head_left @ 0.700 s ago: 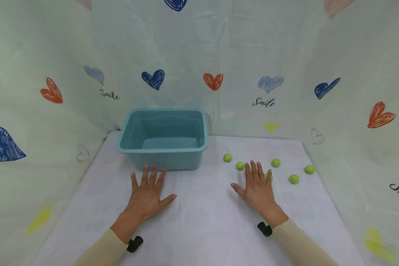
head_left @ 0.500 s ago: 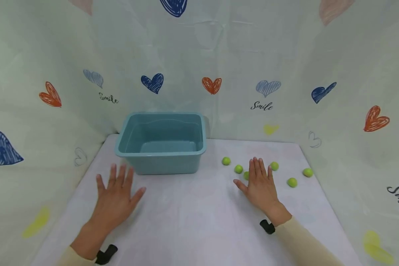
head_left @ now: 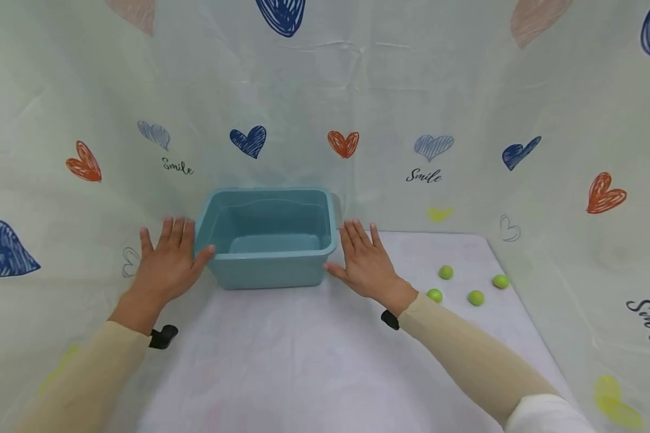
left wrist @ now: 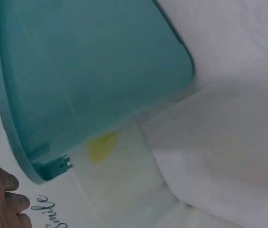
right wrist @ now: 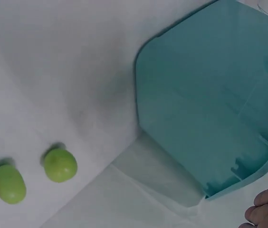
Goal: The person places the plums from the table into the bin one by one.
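The left hand (head_left: 165,267) and right hand (head_left: 367,261), straight-fingered and holding nothing, flanked the blue-green rectangular plastic tub (head_left: 271,270) on the white-covered desk (head_left: 292,355), perhaps to steady it evenly; contact was unclear. Small, round green fruits (head_left: 475,297) lay right of the tub.

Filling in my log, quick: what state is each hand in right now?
Left hand: open, beside the blue bin; touching or not, cannot tell.
Right hand: open, at its other side; contact likewise unclear.

The tub (head_left: 271,272) looks smooth plastic, the sleeves (head_left: 468,356) matt cloth
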`<state>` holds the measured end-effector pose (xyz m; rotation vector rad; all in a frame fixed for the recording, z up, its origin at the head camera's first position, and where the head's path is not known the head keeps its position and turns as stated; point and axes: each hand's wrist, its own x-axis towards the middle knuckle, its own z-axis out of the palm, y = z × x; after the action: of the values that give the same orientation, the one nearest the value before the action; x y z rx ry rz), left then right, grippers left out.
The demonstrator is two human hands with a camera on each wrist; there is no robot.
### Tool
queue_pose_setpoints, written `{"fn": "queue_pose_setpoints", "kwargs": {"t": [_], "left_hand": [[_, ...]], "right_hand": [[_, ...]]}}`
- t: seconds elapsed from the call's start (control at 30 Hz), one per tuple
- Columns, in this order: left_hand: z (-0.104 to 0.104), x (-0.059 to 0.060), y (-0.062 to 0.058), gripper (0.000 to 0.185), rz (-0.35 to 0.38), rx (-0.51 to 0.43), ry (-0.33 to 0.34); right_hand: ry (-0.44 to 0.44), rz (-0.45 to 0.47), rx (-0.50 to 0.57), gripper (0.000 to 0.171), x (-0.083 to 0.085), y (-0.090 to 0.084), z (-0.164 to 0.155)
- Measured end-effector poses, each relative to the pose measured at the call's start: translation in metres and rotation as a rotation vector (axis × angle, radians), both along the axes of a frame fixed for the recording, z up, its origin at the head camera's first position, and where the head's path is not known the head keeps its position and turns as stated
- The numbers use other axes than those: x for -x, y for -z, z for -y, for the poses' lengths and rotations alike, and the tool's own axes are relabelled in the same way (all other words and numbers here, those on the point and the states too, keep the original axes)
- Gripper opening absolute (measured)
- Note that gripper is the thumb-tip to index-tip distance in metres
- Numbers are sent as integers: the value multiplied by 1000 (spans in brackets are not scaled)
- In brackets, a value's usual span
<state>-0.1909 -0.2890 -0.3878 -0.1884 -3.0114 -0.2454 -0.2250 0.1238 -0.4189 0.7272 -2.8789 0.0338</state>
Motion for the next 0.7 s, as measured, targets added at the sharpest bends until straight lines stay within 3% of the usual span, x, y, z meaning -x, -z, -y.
{"fn": "queue_pose_setpoints", "kwargs": {"t": [0.23, 0.53, 0.7], "left_hand": [[-10, 12, 11, 106, 115, 24, 36], [-11, 11, 14, 110, 122, 14, 80], [-11, 11, 16, 102, 81, 54, 101]], "right_hand": [[-49, 7, -31, 91, 10, 3, 18], [-133, -120, -86, 82, 19, 7, 25], [-140, -169, -91, 80, 23, 11, 26]]}}
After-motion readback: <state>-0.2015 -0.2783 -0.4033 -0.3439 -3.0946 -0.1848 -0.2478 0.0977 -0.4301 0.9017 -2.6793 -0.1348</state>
